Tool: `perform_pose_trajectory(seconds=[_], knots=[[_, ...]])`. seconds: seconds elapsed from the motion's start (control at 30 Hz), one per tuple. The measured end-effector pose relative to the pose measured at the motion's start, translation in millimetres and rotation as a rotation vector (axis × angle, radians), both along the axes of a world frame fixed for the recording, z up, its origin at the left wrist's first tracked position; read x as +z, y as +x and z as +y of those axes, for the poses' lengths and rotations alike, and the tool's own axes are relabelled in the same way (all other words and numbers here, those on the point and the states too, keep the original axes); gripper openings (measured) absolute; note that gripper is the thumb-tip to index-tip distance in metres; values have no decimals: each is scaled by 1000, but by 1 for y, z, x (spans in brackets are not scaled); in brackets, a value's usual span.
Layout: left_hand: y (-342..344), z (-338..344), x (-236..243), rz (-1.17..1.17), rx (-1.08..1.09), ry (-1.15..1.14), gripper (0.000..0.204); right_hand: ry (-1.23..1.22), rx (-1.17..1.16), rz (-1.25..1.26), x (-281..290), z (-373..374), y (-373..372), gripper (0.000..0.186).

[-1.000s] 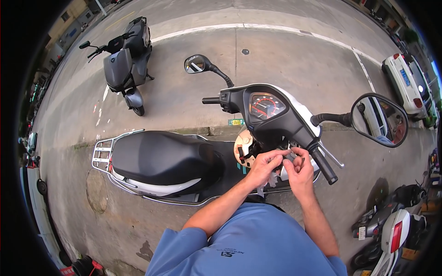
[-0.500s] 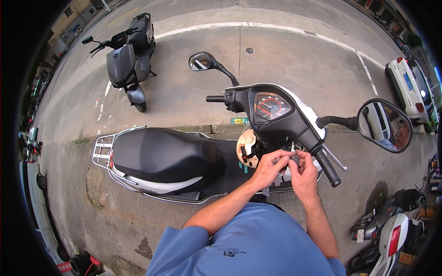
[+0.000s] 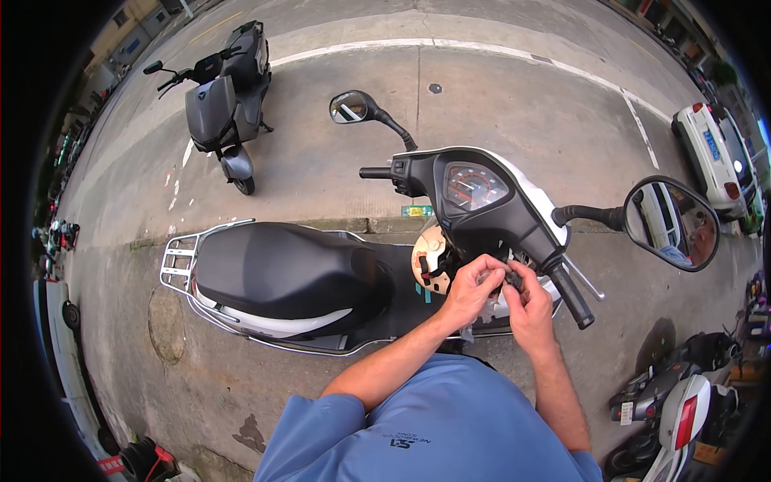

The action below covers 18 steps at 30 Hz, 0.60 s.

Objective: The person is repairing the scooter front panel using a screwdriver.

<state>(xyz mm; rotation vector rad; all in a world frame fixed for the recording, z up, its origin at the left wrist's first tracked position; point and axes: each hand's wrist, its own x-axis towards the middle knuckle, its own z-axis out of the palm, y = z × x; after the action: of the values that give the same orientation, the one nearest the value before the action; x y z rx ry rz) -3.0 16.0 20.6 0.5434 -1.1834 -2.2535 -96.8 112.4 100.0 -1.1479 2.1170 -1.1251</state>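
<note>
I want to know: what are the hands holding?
Both hands pinch a small dark part between their fingers, beside the scooter. Which end they grip cannot be told.

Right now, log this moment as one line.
left hand: pinching small dark part | right hand: on same part | site: below scooter handlebar | scooter: parked

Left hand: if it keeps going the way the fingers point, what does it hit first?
The left hand points toward the right hand, so it would likely meet the small dark part pinched between them first, then the scooter's handlebar beyond. Depth is unclear.

Grey concrete pavement (image 3: 514, 104); parked grey scooter (image 3: 221, 104) beyond.
</note>
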Motion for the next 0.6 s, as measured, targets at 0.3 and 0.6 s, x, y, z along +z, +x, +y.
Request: perform_pose_trajectory(seconds=[0.3, 0.6], knots=[[-3, 0, -1, 73, -24, 68, 13, -161, -26, -44, -13, -2, -3, 26], [-1, -1, 1, 66, -47, 38, 12, -180, -58, 57, -15, -7, -4, 23]])
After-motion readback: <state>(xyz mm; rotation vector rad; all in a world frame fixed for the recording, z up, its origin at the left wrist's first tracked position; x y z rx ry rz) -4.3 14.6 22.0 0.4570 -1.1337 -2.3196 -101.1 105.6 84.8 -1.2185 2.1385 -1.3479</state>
